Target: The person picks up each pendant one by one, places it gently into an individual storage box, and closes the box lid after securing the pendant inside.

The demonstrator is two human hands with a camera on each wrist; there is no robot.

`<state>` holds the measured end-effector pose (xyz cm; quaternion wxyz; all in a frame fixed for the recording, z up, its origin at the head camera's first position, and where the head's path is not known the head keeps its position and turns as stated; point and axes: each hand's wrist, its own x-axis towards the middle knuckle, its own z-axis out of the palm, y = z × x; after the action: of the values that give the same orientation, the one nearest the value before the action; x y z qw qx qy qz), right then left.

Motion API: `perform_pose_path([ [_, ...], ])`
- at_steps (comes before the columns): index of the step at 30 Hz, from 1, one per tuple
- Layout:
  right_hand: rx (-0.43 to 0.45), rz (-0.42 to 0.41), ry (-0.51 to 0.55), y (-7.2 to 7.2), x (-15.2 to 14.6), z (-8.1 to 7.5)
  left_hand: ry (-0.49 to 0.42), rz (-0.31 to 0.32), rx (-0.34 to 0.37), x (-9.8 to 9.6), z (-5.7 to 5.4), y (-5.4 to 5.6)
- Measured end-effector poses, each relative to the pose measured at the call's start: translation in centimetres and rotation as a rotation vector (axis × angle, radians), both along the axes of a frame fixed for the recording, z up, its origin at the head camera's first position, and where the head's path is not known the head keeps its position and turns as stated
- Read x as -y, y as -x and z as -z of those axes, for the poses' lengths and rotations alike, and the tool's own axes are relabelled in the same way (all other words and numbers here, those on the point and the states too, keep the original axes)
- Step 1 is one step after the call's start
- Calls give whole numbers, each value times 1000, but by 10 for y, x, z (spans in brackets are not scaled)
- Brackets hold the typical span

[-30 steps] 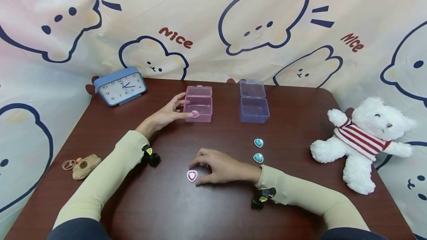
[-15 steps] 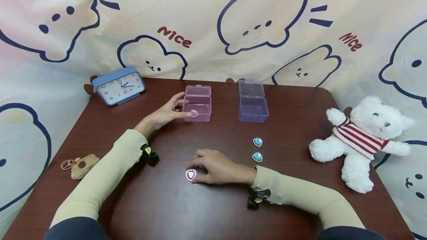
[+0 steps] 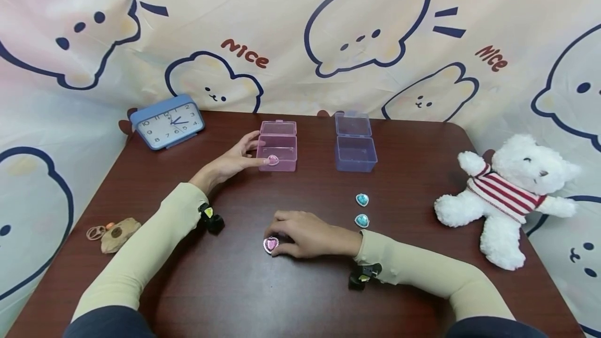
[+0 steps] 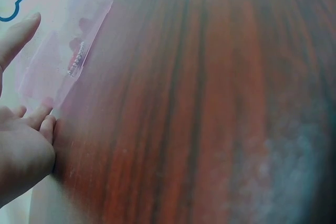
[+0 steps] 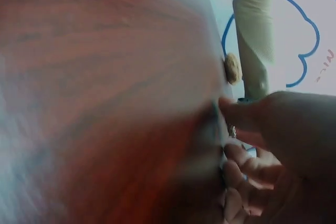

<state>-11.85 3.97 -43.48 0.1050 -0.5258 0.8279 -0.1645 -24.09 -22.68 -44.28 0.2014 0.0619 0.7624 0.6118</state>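
My left hand touches the left side of a clear pink box, with the thumb at its front and fairly straight fingers farther back along its side. The box's lid stands open. Inside lies a pink heart-shaped gem with a pearly white rim, seen through the front wall beside the thumb tip. My right hand pinches a second pink heart gem at the table between thumb and fingers; in the right wrist view those fingers mostly hide it. Two blue heart gems lie beyond my right wrist.
A clear purple box stands with its lid open at the back. To the left are a blue alarm clock and a small tan plush keyring. A white teddy bear lies at the right. A patterned cloth backdrop hangs behind the table.
My right thumb and fingers have closed on the pink heart gem, which has shifted slightly right. My left hand stays at the pink box.
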Motion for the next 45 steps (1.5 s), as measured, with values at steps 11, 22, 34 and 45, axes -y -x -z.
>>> perform_pose_path([
  [11,76,-17,78,21,-11,-12,-11,6,-3,-1,0,0],
  [22,89,89,275,67,-22,-42,-18,5,0,-1,1,0],
  [34,113,192,345,115,-24,-60,-10,-2,6,2,1,-2],
  [45,109,234,359,138,-22,-63,-22,10,0,0,-1,0],
])
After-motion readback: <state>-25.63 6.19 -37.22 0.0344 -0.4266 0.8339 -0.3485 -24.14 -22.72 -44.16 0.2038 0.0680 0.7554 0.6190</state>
